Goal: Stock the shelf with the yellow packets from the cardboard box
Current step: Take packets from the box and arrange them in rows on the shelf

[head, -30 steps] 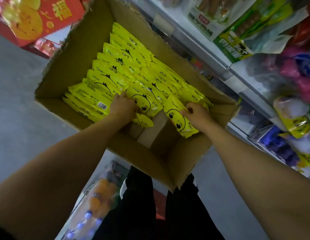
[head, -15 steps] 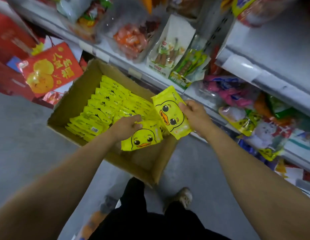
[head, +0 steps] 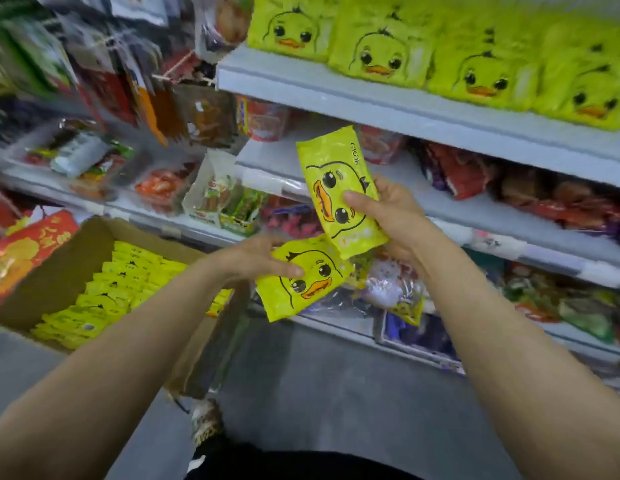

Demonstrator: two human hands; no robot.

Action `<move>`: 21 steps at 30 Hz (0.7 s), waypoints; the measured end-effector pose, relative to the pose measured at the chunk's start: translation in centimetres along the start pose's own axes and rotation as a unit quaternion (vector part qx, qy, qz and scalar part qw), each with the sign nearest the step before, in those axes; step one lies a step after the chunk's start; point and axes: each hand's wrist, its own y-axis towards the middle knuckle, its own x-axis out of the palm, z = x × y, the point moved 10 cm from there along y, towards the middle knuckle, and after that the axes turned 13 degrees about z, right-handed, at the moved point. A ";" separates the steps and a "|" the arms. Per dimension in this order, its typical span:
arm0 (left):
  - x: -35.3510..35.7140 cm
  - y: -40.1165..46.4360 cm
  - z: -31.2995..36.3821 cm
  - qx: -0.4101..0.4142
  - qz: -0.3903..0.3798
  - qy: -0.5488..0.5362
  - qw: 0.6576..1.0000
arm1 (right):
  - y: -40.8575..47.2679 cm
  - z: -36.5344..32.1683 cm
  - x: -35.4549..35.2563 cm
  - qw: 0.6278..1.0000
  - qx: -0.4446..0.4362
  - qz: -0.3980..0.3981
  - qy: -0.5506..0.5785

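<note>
My right hand (head: pixel 391 216) grips a yellow duck-face packet (head: pixel 333 171) held upright in front of the middle shelves. Just below it, my left hand (head: pixel 256 259) holds a second yellow duck packet (head: pixel 301 292), tilted, its top corner touching the first. The open cardboard box (head: pixel 59 268) stands on the floor at lower left, with rows of yellow packets (head: pixel 111 296) standing in it. On the top grey shelf (head: pixel 388 105) at upper right, several yellow duck packets (head: pixel 381 50) stand in a row.
Lower grey shelves (head: pixel 475 216) hold mixed snack bags in red, purple and green. Hanging snack packs (head: pixel 128 81) fill the upper left. A red gift box (head: pixel 28 251) leans left of the cardboard box. The grey floor (head: pixel 319 393) lies below, with my shoe (head: pixel 206 422) on it.
Both hands lifted a packet each out of the box and raised them toward the shelves. The view swung up, bringing the top shelf's duck packets into sight.
</note>
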 end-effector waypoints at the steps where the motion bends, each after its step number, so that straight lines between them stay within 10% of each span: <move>1: 1.8 0.2 2.2 0.019 -0.013 0.012 1.000 | -0.8 -1.4 -2.6 1.000 -0.016 0.013 0.004; 21: 25.1 9.6 36.6 0.285 -0.116 0.226 0.924 | -1.7 -19.2 -45.0 0.921 -0.144 0.349 -0.097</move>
